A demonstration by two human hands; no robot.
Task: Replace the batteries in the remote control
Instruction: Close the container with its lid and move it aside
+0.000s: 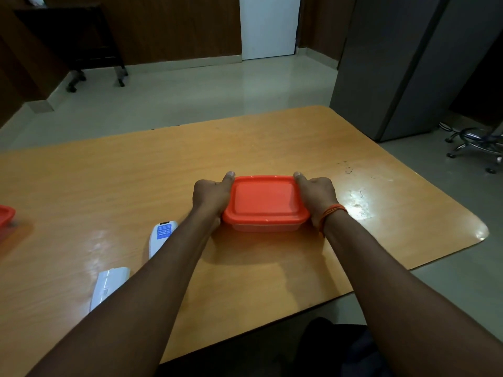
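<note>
The left hand (211, 195) is pressing against the left side of a box with an orange lid (264, 200), its thumb lying along the lid's left edge and pointing toward 12 o'clock; its other fingers are hidden behind the box wall, so how far they are wrapping around cannot be told. The right hand (317, 193) is mirroring this on the right side, thumb up along the lid edge, the remaining fingers out of sight below the rim, and an orange thread band (330, 214) is circling its wrist. Both hands are thus clasping the box between them, and the lid is sitting on the box. What the box is holding cannot be made out. At about 8 o'clock from the box, a white remote control (160, 238) with a blue label is lying on the wooden surface (122, 180), its near end being covered by the left forearm. Farther toward 7 o'clock a second white piece (109, 285) is lying on the surface, also partly hidden by that forearm; whether it is another remote or a cover is unclear. At 9 o'clock, at the frame edge, another orange lid (6, 214) is being cut off.
</note>
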